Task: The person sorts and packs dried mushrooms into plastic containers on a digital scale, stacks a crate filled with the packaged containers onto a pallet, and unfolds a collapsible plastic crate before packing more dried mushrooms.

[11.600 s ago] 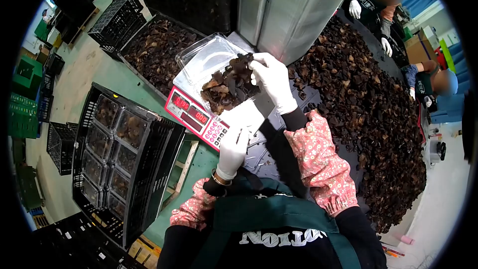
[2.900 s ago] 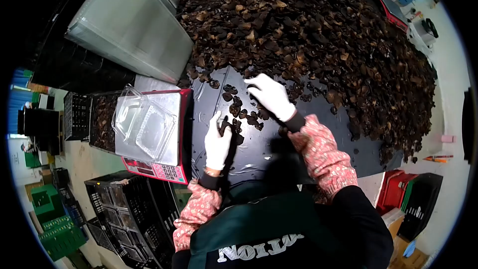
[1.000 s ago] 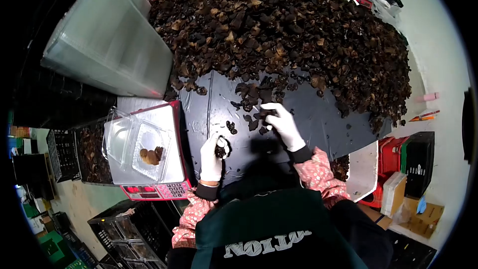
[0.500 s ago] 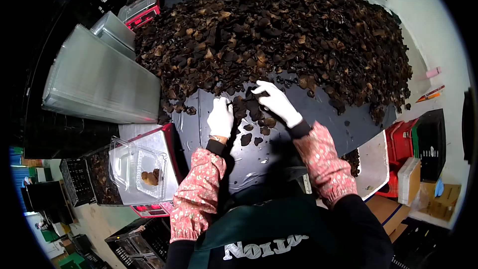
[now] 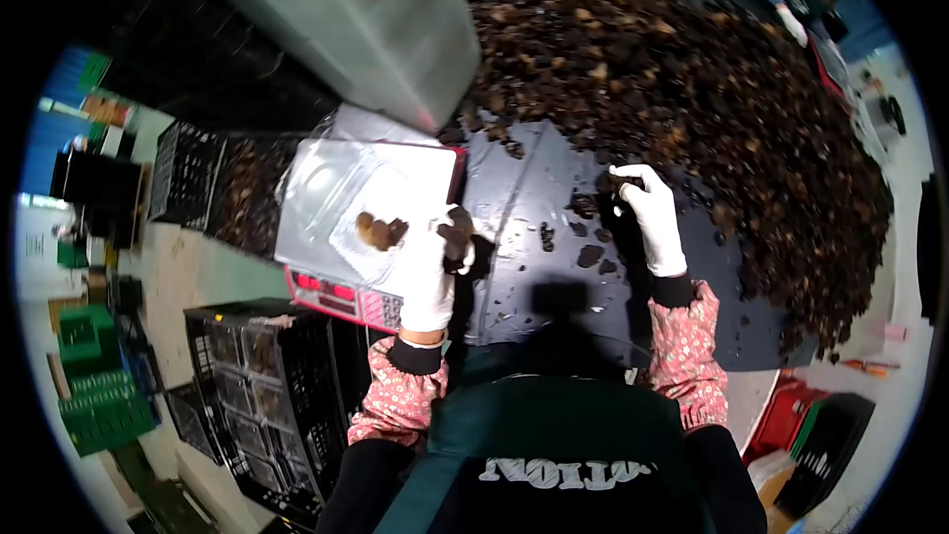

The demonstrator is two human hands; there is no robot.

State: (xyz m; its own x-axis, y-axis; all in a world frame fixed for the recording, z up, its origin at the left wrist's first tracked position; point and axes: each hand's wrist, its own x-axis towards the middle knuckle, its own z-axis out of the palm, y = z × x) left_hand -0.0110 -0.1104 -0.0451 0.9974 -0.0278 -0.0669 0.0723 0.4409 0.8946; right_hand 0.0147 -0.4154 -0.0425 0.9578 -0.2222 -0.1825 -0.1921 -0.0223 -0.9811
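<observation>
My left hand (image 5: 431, 272), white-gloved, is closed on dark dried fungus pieces beside the right edge of the scale (image 5: 420, 173). On the scale's plate rests an open clear plastic box (image 5: 346, 203) with a few brown fungus pieces (image 5: 380, 231) in it. My right hand (image 5: 650, 220), also gloved, is over the dark table (image 5: 519, 282) near the heap, its fingers curled round a dark fungus piece. Loose fungus pieces (image 5: 590, 255) lie on the table between my hands. The large heap of dark fungus (image 5: 692, 89) spreads behind and to the right.
Tall stacks of clear boxes (image 5: 366, 20) stand behind the scale. At the lower left is a black crate (image 5: 267, 386) of filled boxes; a bin of fungus (image 5: 247, 193) is at the left. A co-worker's gloved hand (image 5: 792, 26) shows at the upper right. A red crate (image 5: 786, 415) is lower right.
The view has turned. Since half a second ago my left hand has moved from the loose pieces to the scale with fungus in it. Earlier the box was empty; now it holds some pieces.
</observation>
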